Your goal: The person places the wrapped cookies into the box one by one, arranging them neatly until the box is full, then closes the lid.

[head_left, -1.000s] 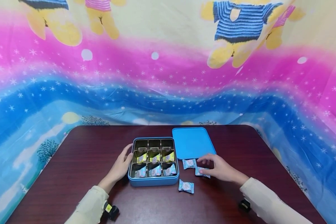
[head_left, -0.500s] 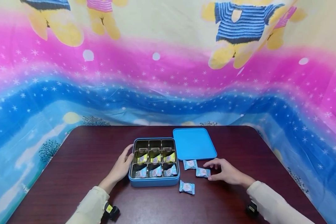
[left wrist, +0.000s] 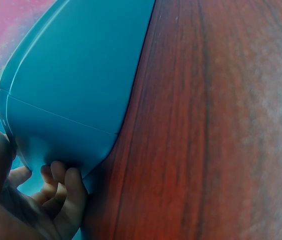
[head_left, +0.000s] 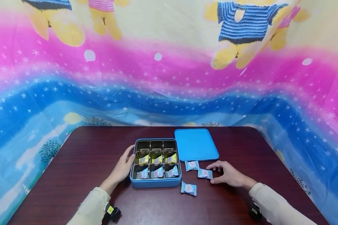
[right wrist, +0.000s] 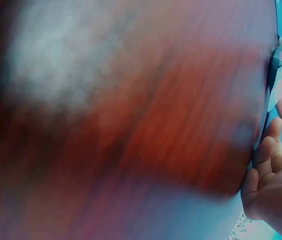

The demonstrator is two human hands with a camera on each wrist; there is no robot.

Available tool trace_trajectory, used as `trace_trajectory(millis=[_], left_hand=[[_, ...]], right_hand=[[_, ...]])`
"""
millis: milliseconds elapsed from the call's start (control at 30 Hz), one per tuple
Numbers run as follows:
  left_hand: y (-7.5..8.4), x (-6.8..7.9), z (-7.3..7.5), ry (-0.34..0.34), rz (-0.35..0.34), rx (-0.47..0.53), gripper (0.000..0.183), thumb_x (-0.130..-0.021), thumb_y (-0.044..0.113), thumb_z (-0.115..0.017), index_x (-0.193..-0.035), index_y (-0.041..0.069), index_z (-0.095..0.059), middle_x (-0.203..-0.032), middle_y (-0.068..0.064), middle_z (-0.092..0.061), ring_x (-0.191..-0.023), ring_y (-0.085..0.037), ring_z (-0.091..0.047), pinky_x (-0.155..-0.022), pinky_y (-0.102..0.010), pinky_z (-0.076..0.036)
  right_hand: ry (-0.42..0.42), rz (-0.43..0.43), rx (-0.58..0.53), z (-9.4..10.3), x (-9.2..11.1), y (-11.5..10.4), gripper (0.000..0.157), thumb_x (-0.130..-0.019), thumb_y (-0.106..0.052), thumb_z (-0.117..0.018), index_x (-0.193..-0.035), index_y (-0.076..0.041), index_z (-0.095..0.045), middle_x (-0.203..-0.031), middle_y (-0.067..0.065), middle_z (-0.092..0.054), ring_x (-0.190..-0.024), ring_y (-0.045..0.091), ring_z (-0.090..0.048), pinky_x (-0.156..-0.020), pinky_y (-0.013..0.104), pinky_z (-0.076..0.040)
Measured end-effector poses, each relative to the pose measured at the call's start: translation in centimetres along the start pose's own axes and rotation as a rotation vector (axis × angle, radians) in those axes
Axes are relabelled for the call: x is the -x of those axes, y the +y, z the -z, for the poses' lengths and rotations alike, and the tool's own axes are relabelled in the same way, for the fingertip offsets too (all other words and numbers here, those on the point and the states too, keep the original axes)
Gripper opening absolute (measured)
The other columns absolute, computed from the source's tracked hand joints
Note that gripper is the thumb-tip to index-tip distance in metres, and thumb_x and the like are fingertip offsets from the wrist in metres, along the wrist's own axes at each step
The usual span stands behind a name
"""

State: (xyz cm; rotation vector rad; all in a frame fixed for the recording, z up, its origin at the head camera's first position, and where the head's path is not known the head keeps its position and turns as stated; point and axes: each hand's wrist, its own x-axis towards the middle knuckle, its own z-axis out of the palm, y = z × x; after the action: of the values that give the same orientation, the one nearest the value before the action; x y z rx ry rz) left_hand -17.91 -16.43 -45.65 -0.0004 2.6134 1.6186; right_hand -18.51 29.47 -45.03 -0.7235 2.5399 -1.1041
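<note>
Left hand [head_left: 121, 167] relaxed, fingers against tin [head_left: 156, 183] at its 9 o'clock, apparently steadying. Right hand [head_left: 230, 175] open, thumb and forefinger parted beside blue sweet [head_left: 205, 173], at tin's 3 o'clock. Advisable: light pinch across middle, sparing neighbouring sweet [head_left: 192, 165] at 10 o'clock.

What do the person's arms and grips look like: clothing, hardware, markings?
Left sleeve and right sleeve are long, loose, cream. Left grip and right grip are ungloved human hands. A black device sits at each wrist, left device and right device; the left carries a yellow label, its print unreadable.
</note>
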Motion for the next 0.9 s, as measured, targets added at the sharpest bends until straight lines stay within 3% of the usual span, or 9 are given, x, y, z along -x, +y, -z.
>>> trace_trajectory(millis=[300,900], left_hand=[[0.02,-0.05,0.0,0.005,-0.004,0.0,0.049,-0.111,0.021,-0.037,-0.159,0.02,-0.027,-0.105,-0.022,-0.071,-0.085,-0.019,-0.07,-0.076,-0.034,-0.055],[-0.3,-0.19,-0.17,0.025,-0.017,-0.022,0.048,-0.11,0.019,-0.037,-0.158,0.019,-0.03,-0.101,-0.02,-0.072,-0.085,-0.016,-0.068,-0.081,-0.034,-0.053]], right_hand=[[-0.006,-0.002,0.022,-0.23,-0.06,-0.07,0.043,-0.083,-0.026,-0.084,-0.122,-0.012,-0.07,-0.104,0.004,-0.059,-0.089,0.017,-0.046,-0.072,0.028,-0.039],[-0.013,0.001,0.032,0.14,-0.19,0.11,0.036,-0.086,-0.02,-0.081,-0.12,-0.011,-0.073,-0.096,0.004,-0.057,-0.083,0.016,-0.044,-0.066,0.026,-0.036]])
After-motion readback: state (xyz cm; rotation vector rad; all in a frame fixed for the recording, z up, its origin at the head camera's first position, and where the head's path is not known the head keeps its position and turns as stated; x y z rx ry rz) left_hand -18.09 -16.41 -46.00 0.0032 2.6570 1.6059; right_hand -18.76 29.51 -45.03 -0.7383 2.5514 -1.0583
